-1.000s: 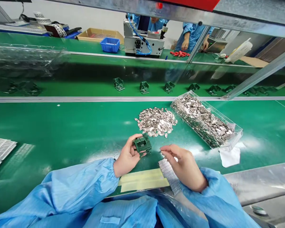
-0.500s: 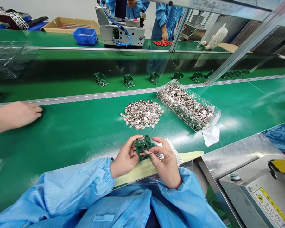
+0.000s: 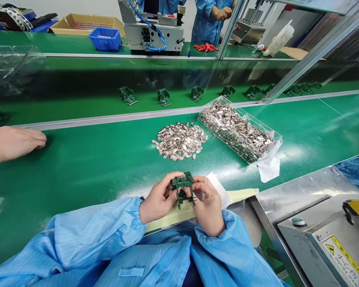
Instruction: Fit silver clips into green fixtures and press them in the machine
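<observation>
Left hand [image 3: 157, 202] and right hand [image 3: 210, 206], fingers closed on opposite sides of the green frame [image 3: 183, 181], apparently steadying it; the metal-piece pile [image 3: 181, 140] sits handily near.

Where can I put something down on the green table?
The table is bare between the metal pile and the other person's hand, and right of the clear box. It's crowded where the left hand and right hand meet at the green part.

Dark-green part [image 3: 184, 181], silver pieces [image 3: 181, 140], green tabletop [image 3: 107, 159], pale-yellow strip [image 3: 243, 195], blue sleeves [image 3: 98, 223] (faintly striped), blue bin [image 3: 104, 44]
</observation>
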Available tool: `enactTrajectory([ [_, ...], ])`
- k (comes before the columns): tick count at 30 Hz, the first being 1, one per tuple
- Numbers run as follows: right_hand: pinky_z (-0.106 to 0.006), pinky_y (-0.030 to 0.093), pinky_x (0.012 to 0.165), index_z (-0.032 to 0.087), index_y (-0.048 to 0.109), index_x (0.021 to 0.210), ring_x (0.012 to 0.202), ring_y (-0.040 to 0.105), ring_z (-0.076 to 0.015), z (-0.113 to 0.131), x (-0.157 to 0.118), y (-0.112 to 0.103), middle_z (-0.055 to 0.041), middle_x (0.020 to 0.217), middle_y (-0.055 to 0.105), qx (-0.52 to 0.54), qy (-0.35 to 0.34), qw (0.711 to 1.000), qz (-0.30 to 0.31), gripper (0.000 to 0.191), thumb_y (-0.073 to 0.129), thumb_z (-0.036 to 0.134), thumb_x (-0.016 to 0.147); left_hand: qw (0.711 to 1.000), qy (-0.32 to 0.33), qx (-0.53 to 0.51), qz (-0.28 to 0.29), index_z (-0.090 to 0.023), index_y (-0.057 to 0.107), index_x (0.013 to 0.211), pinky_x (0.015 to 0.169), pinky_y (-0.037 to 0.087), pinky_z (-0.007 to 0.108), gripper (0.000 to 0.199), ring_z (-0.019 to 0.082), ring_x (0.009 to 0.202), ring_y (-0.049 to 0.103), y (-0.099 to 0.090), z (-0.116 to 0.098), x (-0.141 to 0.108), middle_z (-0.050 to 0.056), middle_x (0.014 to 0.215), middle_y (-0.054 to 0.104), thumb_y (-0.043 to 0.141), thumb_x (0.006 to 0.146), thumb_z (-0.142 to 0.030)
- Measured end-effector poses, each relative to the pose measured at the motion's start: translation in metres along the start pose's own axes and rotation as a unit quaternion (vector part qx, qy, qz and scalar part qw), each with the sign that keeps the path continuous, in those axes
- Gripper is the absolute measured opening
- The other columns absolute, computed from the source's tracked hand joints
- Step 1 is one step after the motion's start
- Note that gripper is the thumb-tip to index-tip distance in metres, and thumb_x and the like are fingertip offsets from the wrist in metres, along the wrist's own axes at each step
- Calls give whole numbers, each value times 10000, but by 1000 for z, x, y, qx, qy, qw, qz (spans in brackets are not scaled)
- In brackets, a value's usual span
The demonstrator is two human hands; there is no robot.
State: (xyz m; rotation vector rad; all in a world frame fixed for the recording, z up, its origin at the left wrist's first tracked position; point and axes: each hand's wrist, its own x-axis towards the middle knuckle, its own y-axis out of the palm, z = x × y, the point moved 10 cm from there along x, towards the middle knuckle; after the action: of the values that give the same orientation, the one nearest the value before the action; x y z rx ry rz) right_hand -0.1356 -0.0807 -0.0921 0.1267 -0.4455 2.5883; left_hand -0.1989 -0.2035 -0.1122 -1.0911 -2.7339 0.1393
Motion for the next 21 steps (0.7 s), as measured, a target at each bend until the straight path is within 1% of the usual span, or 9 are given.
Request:
enactTrajectory([
  [2, -337, 505, 731, 195, 673, 751, 841, 625, -209, -5, -2, 2, -81, 925, 643, 22, 23, 999, 8, 109, 645, 258, 836, 1000, 2, 4, -8, -199, 477, 1273, 495, 404, 169, 342, 74, 561, 504, -2, -4, 0, 15, 836, 625, 522, 951, -306],
  [5, -326, 534, 727, 196, 683, 773, 819, 639, -199, -13, -4, 4, -72, 916, 643, 75, 63, 995, 8, 105, 679, 293, 813, 1000, -3, 2, -20, -189, 475, 1259, 466, 375, 167, 334, 70, 533, 488, -3, -8, 1, 13, 820, 625, 512, 954, -319],
  [8, -316, 553, 716, 195, 693, 750, 793, 646, -190, -20, -7, 9, -63, 900, 635, 137, 104, 985, 10, 128, 725, 317, 767, 1000, -9, 6, -26, -172, 481, 1251, 447, 346, 170, 337, 68, 506, 455, -3, -11, 0, 3, 771, 607, 509, 951, -325],
  [11, -300, 548, 693, 190, 699, 709, 774, 641, -187, -24, -9, 9, -56, 857, 631, 171, 129, 977, -5, 155, 770, 327, 718, 999, -20, 22, -27, -160, 490, 1254, 438, 322, 179, 348, 67, 482, 419, -2, -12, -2, -8, 724, 587, 507, 949, -325],
  [13, -291, 541, 674, 188, 691, 681, 757, 634, -184, -26, -12, 8, -48, 814, 632, 184, 141, 973, -16, 177, 795, 332, 690, 999, -30, 34, -24, -160, 493, 1268, 454, 341, 186, 360, 77, 497, 439, -1, -12, -3, -1, 732, 598, 506, 945, -320],
  [17, -275, 527, 604, 188, 658, 644, 658, 614, -166, -25, -19, 4, -30, 724, 638, 207, 150, 967, -26, 235, 825, 353, 657, 998, -44, 40, -21, -168, 496, 1290, 525, 425, 206, 380, 119, 605, 555, 4, -15, -8, 41, 837, 656, 507, 936, -305],
  [21, -272, 528, 573, 188, 639, 632, 624, 601, -161, -15, -27, -7, -31, 711, 650, 205, 139, 968, -38, 269, 822, 380, 667, 999, -31, 40, -7, -194, 507, 1306, 573, 462, 215, 391, 131, 654, 589, 17, -23, -12, 46, 904, 678, 520, 929, -297],
])
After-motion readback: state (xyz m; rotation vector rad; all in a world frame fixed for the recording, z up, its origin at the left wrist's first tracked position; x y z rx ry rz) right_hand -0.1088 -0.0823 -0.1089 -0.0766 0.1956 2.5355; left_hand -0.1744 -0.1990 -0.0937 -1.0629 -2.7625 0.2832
